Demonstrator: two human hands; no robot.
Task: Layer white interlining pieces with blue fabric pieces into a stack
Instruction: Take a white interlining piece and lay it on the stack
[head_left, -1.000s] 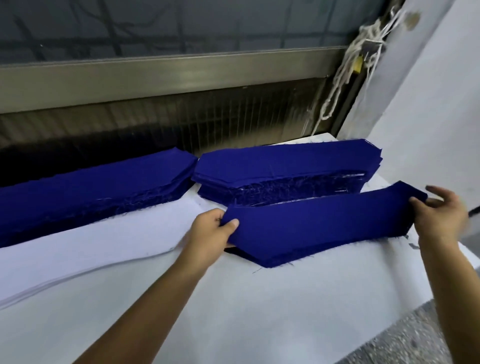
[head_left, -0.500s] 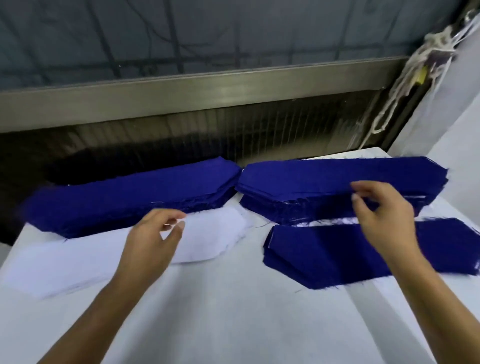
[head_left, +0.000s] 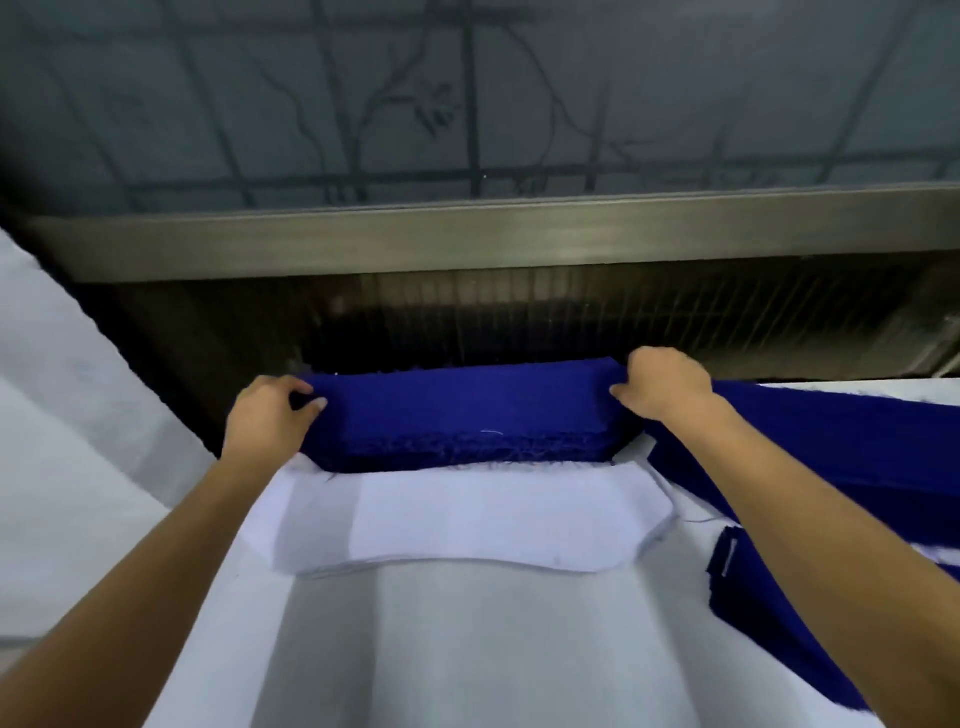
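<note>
1. Change: half a second ago both hands hung free above the table. Both are now set on the blue fabric stack at the table's far edge.
2. Left hand: the thumb and curled fingers pinch the stack's left end.
3. Right hand: the fingers are curled over the right end, gripping the top layers. Whether it holds one ply or several cannot be told.
4. Meaning, as a judgement: the next blue piece is being taken up by its two ends, so a fresh layering round is beginning.
5. White interlining pile: lies flat on the table, just in front of the blue fabric stack. Neither hand is on it.
6. Layered stack: sits at lower right with blue uppermost, partly hidden by the right forearm and well apart from both hands.
7. Second blue stack: lies to the right, with the right forearm crossing above it.
8. Hindrances: frayed threads along the near edge may drag neighbouring plies. The metal rail runs behind the stack.
</note>
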